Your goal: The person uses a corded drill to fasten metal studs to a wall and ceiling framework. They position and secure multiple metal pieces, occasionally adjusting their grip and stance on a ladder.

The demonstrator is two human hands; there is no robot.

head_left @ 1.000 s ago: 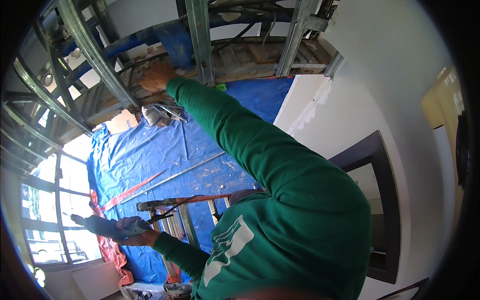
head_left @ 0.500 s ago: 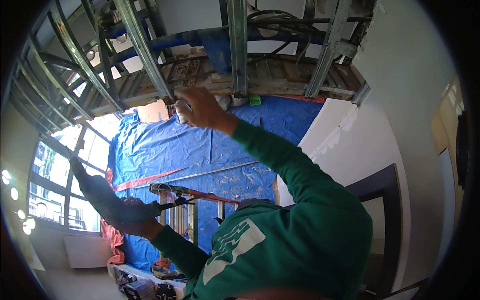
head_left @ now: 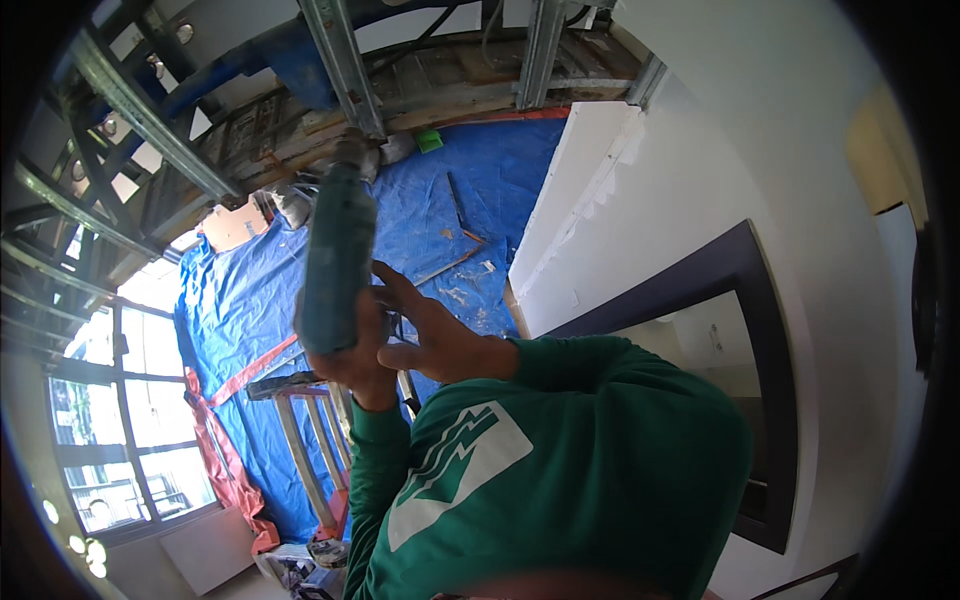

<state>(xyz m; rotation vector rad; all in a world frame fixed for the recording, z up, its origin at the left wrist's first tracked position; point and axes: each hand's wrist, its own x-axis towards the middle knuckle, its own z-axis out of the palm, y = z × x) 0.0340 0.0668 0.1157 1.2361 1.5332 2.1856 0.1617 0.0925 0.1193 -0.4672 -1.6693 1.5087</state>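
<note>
My left hand [head_left: 352, 362] is closed around the rear of a teal drill-like power tool [head_left: 340, 260]. The tool stands nearly upright in the picture, its narrow nose pointing away toward the ledge below the metal studs. Blur hides its tip, so I cannot tell whether it touches anything. Close beside the tool's rear, my right hand [head_left: 440, 335] has its thumb and forefinger apart. Nothing shows between them, and its other fingers are partly hidden.
Metal studs [head_left: 345, 70] rise from a dirty ledge [head_left: 420, 110] ahead. Below are a blue tarp [head_left: 460, 200] and a stepladder [head_left: 300, 450]. A white wall and dark-framed opening [head_left: 755, 300] stand to the right, windows [head_left: 130, 420] to the left.
The power tool has swung from the left to point ahead. My right hand has come down from the stud base to beside the tool. The view has turned to the right.
</note>
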